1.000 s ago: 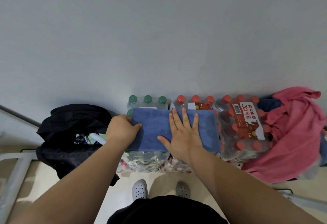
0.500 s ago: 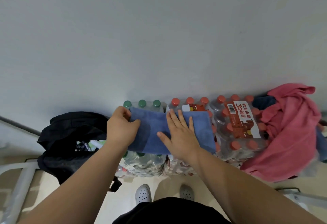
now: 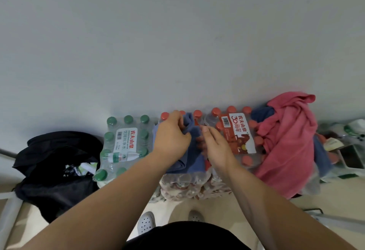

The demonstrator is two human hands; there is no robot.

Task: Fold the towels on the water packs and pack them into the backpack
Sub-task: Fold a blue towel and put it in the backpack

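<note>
A blue towel point(image 3: 194, 162) lies folded narrow on the red-capped water pack point(image 3: 237, 131). My left hand point(image 3: 171, 137) grips a bunched fold of it near the far edge. My right hand point(image 3: 213, 145) is at the towel's right edge with its fingers curled onto the cloth. A pink towel point(image 3: 286, 141) lies heaped over the right end of the packs, with a dark blue towel point(image 3: 262, 112) showing beneath it. The black backpack point(image 3: 55, 170) sits open on the floor at the left, with items inside.
A green-capped water pack point(image 3: 126, 143) stands between the backpack and the towel. A grey wall runs right behind the packs. Metal frame legs point(image 3: 9, 216) stand at the far left, and clutter point(image 3: 347, 137) at the far right. My feet in white shoes point(image 3: 146, 222) stand below.
My left hand carried the towel's left side over to the right, so the towel is now narrower. My right hand lifted from pressing flat on the towel and moved to its right edge.
</note>
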